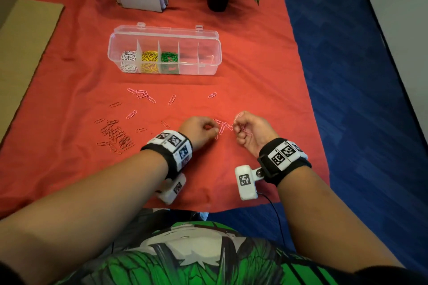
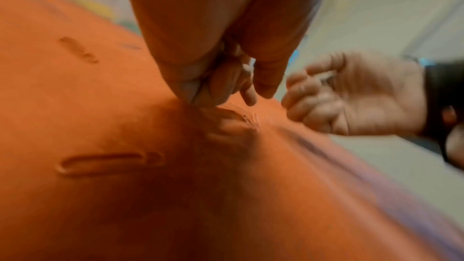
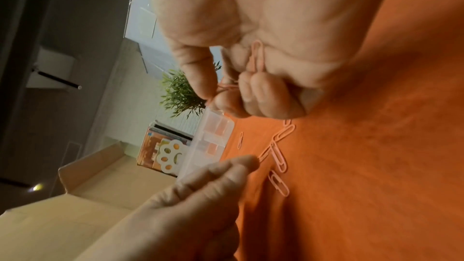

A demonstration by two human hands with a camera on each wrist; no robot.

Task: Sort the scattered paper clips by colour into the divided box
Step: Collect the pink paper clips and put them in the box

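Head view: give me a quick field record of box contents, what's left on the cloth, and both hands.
box: open, five compartments
filled: white, yellow, green clips in the three left ones
other two: look empty
pink clips: loose on the cloth, some between the hands
red clips: pile at left
left hand: fingers at the pink clips, grip unclear
right hand: holds pink clips

Your clear divided box lies open, holding white, yellow and green clips. Pink clips and red clips lie scattered nearer you.
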